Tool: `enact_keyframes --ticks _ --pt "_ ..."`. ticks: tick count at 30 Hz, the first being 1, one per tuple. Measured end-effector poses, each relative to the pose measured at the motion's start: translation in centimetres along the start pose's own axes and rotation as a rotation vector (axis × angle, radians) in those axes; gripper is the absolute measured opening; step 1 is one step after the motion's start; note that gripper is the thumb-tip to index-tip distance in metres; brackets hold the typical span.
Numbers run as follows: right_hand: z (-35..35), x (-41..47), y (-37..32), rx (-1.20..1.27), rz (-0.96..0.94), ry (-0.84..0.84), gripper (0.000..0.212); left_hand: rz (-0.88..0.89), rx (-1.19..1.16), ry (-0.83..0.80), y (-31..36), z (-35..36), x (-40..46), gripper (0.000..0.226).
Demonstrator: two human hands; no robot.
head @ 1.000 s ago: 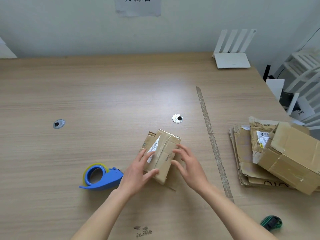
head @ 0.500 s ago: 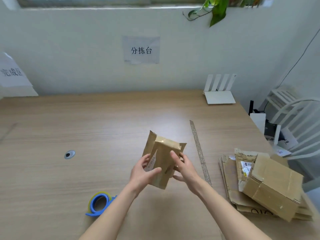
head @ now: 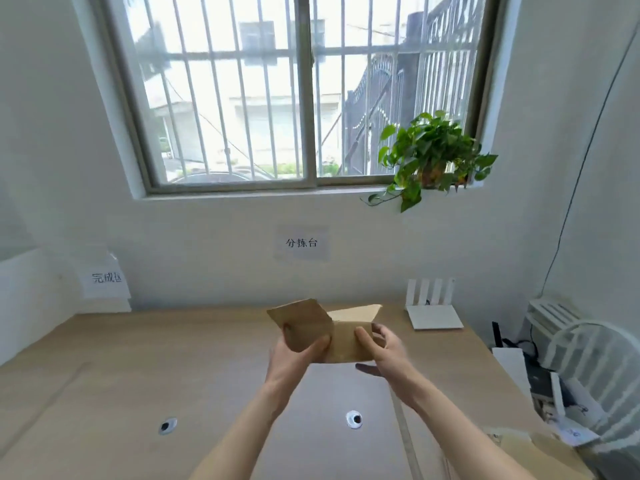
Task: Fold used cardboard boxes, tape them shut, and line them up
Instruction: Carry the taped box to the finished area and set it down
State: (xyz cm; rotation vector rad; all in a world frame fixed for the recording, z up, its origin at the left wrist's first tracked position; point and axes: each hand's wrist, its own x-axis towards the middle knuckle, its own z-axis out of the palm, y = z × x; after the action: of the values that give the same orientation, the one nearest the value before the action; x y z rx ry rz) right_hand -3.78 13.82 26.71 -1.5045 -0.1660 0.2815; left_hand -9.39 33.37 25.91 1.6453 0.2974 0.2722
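Above the middle of the desk (head: 138, 368), a person holds a small used cardboard box (head: 332, 336) up in the air with both hands, a second after it lay flat on the wood near the front edge. The lift, which began half a second ago, has carried the box clear of the surface and up in front of the wall sign (head: 302, 242); the blue tape dispenser that sat just left of it is now out of frame. That suggests the folding step is under way and taping has not begun. The left hand (head: 294, 355) grips the box from below and from its left, fingers curled around a raised brown flap; the right hand (head: 384, 344) pinches the box's right end, thumb on the near face and fingers behind. The box sits between the two hands, its flaps standing above the fingertips (one pale flap angles toward the far right corner). Whether its bottom is closed cannot be told. A white router (head: 434, 315) rests at the far right edge, and more cardboard (head: 526, 445) lies at the near right corner.
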Motion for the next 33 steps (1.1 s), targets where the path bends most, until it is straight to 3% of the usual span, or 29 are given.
enact_keyframes --ticks 5,11,14,16,19,22,26,29,33 --pt "0.3 -0.9 -2.7 -0.036 -0.065 -0.055 0.034 0.065 -0.051 -0.010 2.7 -1.2 -1.4 0.068" --pt "2.3 -1.3 -2.3 -0.142 -0.191 0.152 0.041 -0.018 0.066 0.244 2.3 -4.4 -2.4 0.108" --pt "4.7 -1.9 -2.5 -0.202 -0.244 0.081 0.030 -0.010 0.121 0.264 2.4 -6.7 -3.1 0.114" --pt "6.9 -2.8 -3.3 -0.237 -0.247 -0.005 0.045 0.016 0.153 0.283 2.7 -8.9 -3.5 0.117" --pt "10.9 -4.1 -4.3 -0.402 -0.259 -0.095 0.087 0.030 0.186 0.340 3.3 -12.8 -4.6 0.118" --pt "15.3 -5.7 -5.3 -0.517 -0.257 -0.146 0.076 0.041 0.231 0.377 3.8 -17.5 -5.8 0.118" --pt "22.1 -7.9 -6.0 -0.485 -0.303 -0.145 0.061 0.064 0.291 0.396 4.4 -24.8 -8.5 0.107" --pt "27.6 -9.2 -5.3 -0.455 -0.338 -0.123 0.068 0.082 0.385 0.412 4.6 -30.7 -11.1 0.095" --pt "35.5 -10.1 -3.6 -0.463 -0.390 -0.130 0.072 -0.019 0.558 0.467 3.2 -39.1 -14.7 0.091"
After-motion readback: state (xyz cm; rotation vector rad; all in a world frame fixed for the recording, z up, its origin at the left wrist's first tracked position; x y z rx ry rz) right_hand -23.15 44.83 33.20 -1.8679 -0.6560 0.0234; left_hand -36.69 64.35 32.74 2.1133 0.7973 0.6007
